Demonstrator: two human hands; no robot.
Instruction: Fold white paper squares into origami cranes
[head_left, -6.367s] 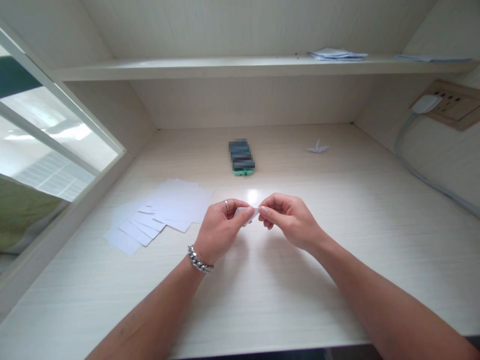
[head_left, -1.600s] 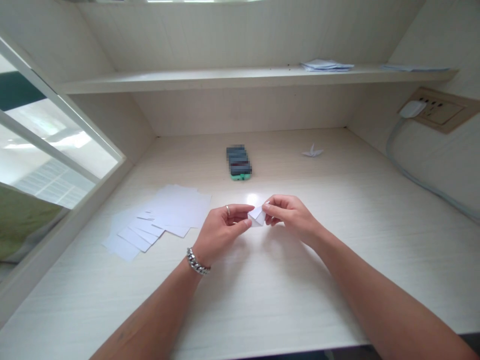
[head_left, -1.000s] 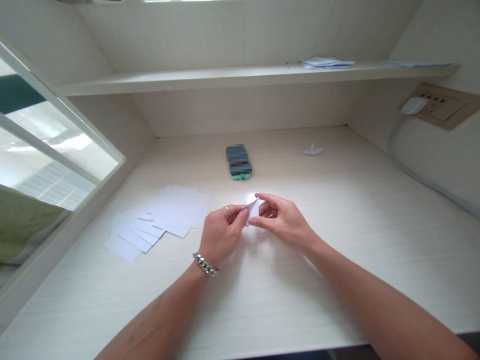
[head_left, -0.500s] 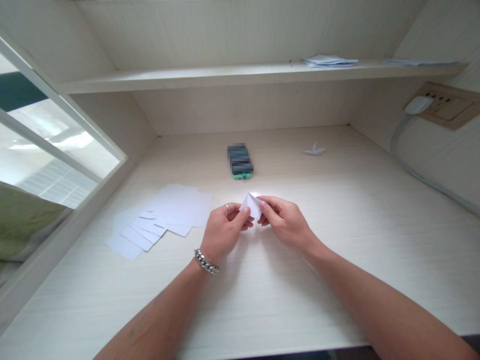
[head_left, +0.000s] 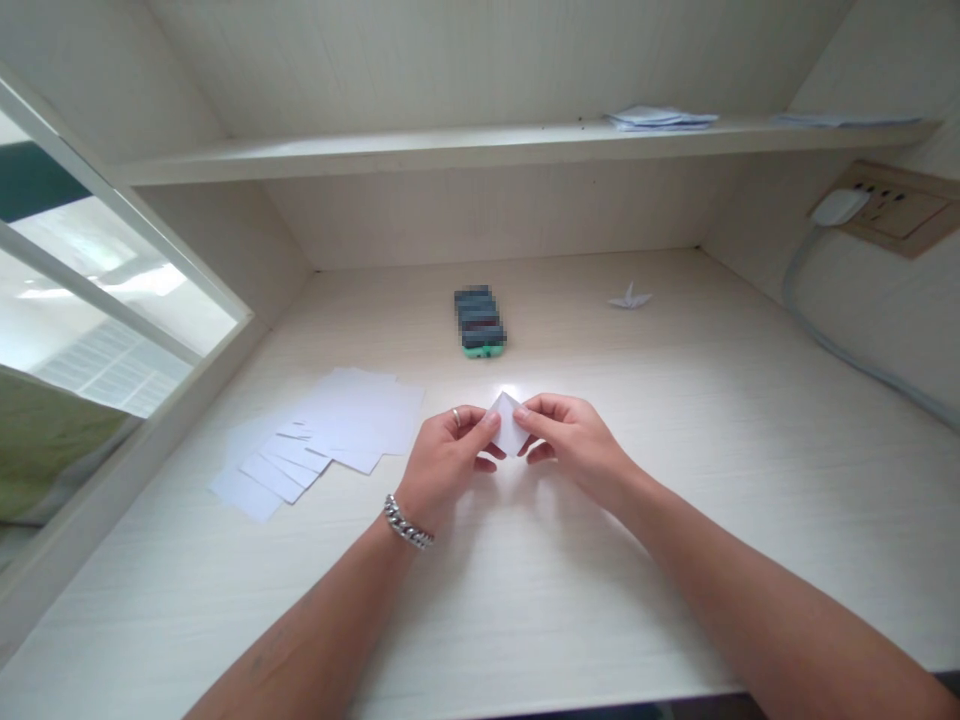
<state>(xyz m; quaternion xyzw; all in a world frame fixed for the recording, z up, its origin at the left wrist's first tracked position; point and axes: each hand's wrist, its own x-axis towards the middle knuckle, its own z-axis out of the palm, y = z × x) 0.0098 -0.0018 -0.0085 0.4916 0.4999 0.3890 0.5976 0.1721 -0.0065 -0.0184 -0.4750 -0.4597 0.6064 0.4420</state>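
Observation:
A small folded piece of white paper [head_left: 508, 428] is pinched between both hands just above the pale desk [head_left: 525, 580]. My left hand [head_left: 444, 465], with a ring and a silver chain bracelet, grips its left edge with thumb and fingers closed. My right hand [head_left: 574, 445] pinches its right edge, fingers curled. The paper shows a pointed, diamond-like shape with its tip up.
A fanned pile of white paper squares [head_left: 322, 435] lies left of the hands. A phone in a green case [head_left: 480, 322] lies further back, and a finished paper crane [head_left: 630, 297] at the back right. A shelf [head_left: 450, 150] carries more papers [head_left: 660, 119]. A wall socket with a plug [head_left: 840, 207] sits at right.
The folded paper has been turned and reworked between my fingers, from a narrow strip to an upright pointed shape. Both hands stayed in the same spot over the desk.

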